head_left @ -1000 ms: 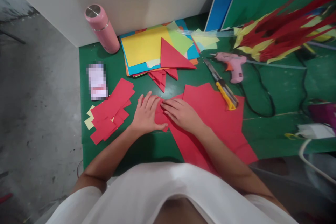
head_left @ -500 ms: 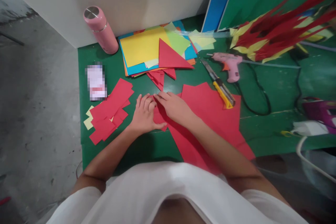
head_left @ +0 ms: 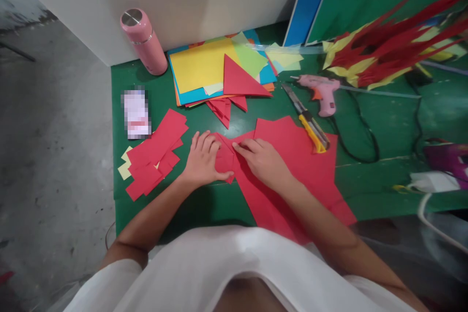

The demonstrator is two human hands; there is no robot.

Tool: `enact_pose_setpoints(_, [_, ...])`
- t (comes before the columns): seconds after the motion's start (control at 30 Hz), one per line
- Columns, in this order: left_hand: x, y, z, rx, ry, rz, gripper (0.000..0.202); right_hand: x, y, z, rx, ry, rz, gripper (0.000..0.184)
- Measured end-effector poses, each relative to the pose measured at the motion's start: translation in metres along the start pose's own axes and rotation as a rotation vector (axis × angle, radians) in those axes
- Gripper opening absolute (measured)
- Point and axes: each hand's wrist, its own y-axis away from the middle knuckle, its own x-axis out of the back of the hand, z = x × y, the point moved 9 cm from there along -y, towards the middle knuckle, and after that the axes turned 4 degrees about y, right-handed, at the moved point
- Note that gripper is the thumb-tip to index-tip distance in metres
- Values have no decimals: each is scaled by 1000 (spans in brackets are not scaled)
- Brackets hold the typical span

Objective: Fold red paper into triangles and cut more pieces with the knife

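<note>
A small folded red paper piece [head_left: 224, 158] lies on the green table [head_left: 380, 175] in front of me. My left hand [head_left: 203, 161] rests flat on its left side, fingers stretched out, thumb along its near edge. My right hand [head_left: 263, 161] presses on its right side with fingers extended, on top of a stack of large red sheets [head_left: 296, 165]. Neither hand lifts the paper.
Red paper strips [head_left: 155, 153] lie left of my hands, beside a blurred card [head_left: 136, 113]. At the back are a pink bottle [head_left: 144, 41], a coloured paper pile [head_left: 219, 66] with red triangles, a yellow utility knife [head_left: 307, 119], a pink glue gun [head_left: 321, 92] and a red-yellow paper ornament [head_left: 387, 46].
My right hand slid up to the fold's top corner, then came back down and to the right along the paper. My left hand stayed pressing in place.
</note>
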Motion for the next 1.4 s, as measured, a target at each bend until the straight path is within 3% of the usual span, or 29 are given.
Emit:
enact_pose_setpoints(0.2, [3,-1,2,23,-10,-35,69,9,11,9,-41,-69,57,38])
enact_pose_setpoints(0.43, [8,3,2,53,7,-11,57,6,-14,-5,-98,-205,39,28])
enact_pose_setpoints(0.63, [36,11,-25,244,-41,189,47,-9,-25,-12,-157,-103,58,39])
enact_pose_setpoints(0.8, [44,17,-42,355,-133,179,49,-11,-24,-13,-131,-26,72,40])
enact_pose_setpoints(0.9, [41,17,-42,340,14,208,46,-12,-24,-15,-113,7,60,40])
enact_pose_setpoints(1.1, [34,20,-48,389,577,445,49,-15,-25,-14,-126,3,20,41])
enact_pose_setpoints(1.23, [31,17,-48,362,662,469,42,-16,-24,-14,-110,-1,21,42])
enact_pose_setpoints(1.4, [43,9,-29,85,351,361,13,-16,-24,-14,-100,-37,55,42])
